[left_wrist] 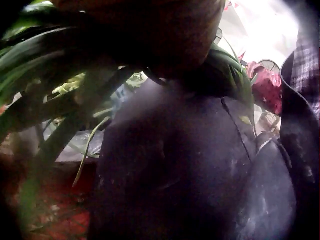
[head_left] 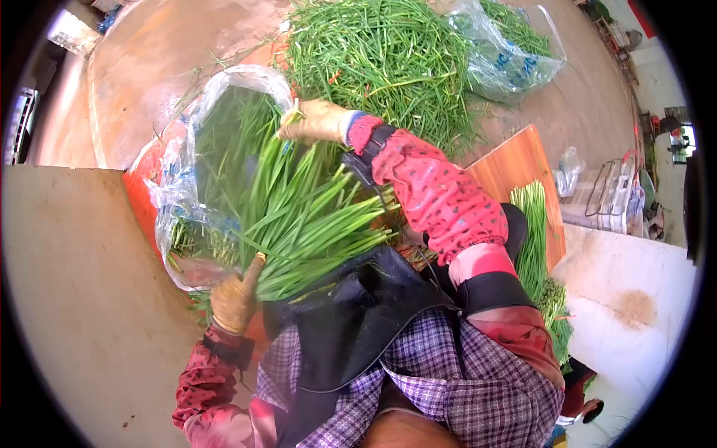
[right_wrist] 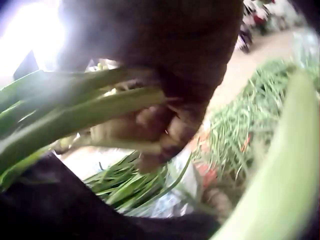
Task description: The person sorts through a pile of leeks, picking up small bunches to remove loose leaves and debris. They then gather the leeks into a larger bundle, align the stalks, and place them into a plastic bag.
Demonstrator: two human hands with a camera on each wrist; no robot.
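A loose bunch of garlic chives (head_left: 306, 231) lies fanned across the person's lap. The gloved left hand (head_left: 233, 299) grips its leafy side, thumb up along the leaves; in the left wrist view that hand (left_wrist: 145, 30) is a dark shape with leaves on both sides. At the far side of the bunch, the gloved right hand (head_left: 317, 121) pinches a few stalks. Curled fingers (right_wrist: 175, 132) show around stalks (right_wrist: 90, 112) in the right wrist view. Just beyond the left hand, a clear plastic bag (head_left: 168, 201) with blue print stands open, with more chives inside.
A large heap of chives (head_left: 381, 60) covers the floor ahead, beside another plastic bag (head_left: 515, 71) of greens. To the right, a neat row of chives (head_left: 530, 239) lies along a wooden board (head_left: 515, 168). Pale panels (head_left: 75, 276) flank the person, who wears a dark apron (head_left: 358, 321).
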